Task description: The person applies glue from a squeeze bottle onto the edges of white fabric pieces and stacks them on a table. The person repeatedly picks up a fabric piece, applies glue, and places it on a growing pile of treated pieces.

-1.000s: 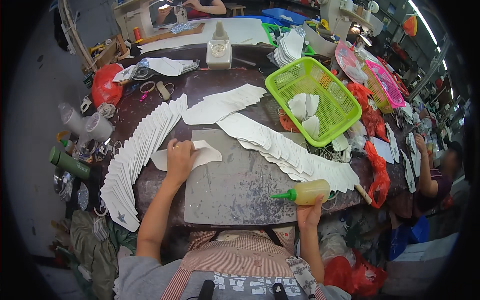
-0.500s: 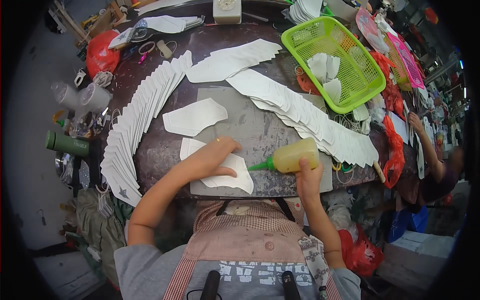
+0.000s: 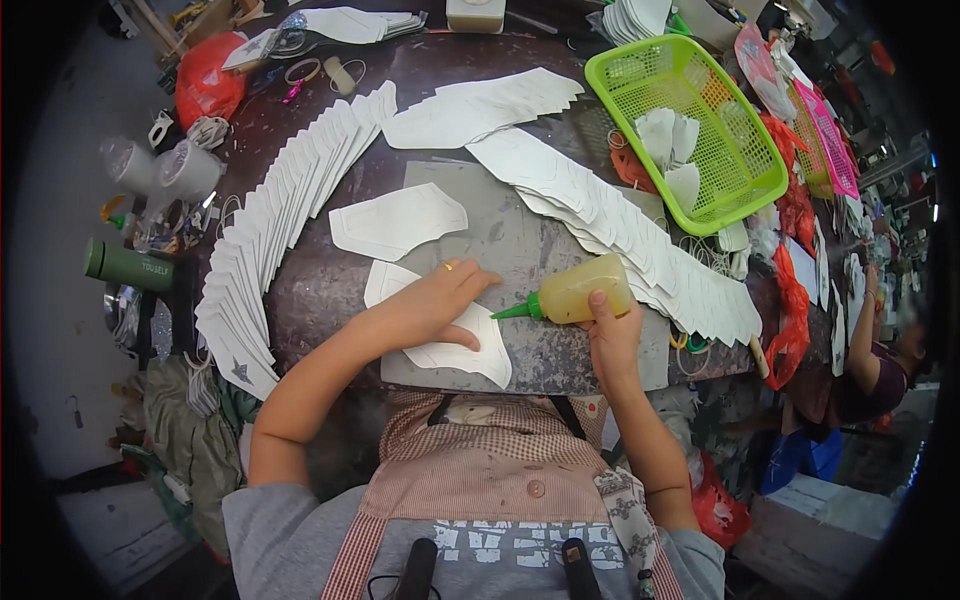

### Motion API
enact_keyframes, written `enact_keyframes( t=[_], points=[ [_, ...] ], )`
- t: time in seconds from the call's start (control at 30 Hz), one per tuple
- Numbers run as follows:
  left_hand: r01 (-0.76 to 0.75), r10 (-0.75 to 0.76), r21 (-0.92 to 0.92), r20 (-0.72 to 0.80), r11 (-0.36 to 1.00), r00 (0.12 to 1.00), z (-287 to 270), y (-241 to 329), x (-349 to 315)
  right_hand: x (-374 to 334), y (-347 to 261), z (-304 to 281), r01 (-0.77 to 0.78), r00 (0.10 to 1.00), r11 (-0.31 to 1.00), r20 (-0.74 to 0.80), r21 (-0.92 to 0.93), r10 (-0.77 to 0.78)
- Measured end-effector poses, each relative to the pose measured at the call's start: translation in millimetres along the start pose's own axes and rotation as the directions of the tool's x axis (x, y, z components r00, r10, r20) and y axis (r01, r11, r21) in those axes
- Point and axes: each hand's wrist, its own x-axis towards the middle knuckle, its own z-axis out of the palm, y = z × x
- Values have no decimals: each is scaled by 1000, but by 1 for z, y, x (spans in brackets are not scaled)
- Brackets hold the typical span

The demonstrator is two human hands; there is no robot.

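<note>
My left hand (image 3: 428,308) rests on a white cut shoe-upper-like piece (image 3: 488,358), thumb and fingers apart, pressing it to a grey board (image 3: 500,232). In my right hand (image 3: 614,338) is a clear squeeze bottle (image 3: 582,288) of yellowish liquid, held tilted sideways. Its green nozzle (image 3: 515,310) points left, the tip at the piece's upper right edge; whether it touches I cannot tell. Just beyond my left hand lies a second white piece (image 3: 398,222), flat and untouched.
A fanned row of white pieces (image 3: 290,200) curves along the left; another overlapping row (image 3: 610,215) runs down the right. A green mesh basket (image 3: 600,80) holding a few white pieces stands at the far right. A green flask (image 3: 130,265) lies left. A co-worker's arm (image 3: 865,335) shows at the right.
My view has shifted slightly. The bottle has moved a little up and left relative to the held piece, its nozzle tip now at that piece's edge. My left hand stays on the piece.
</note>
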Motion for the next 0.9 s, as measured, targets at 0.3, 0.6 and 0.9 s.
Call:
enact_keyframes(
  t=[0.3,0.6,0.9],
  points=[
    [-8,9,25,-8,1000,1000,3,-1,1,-18,-5,-16,-7,999,998,31,-65,9],
    [16,-16,54,4,998,1000,1,6,1,-44,-8,-37,-21,1000,991,12,-132,22],
    [41,-39,60,-27,997,999,6,7,-1,-81,-6,-35,-2,994,989,-108,-148,-14]
  ],
)
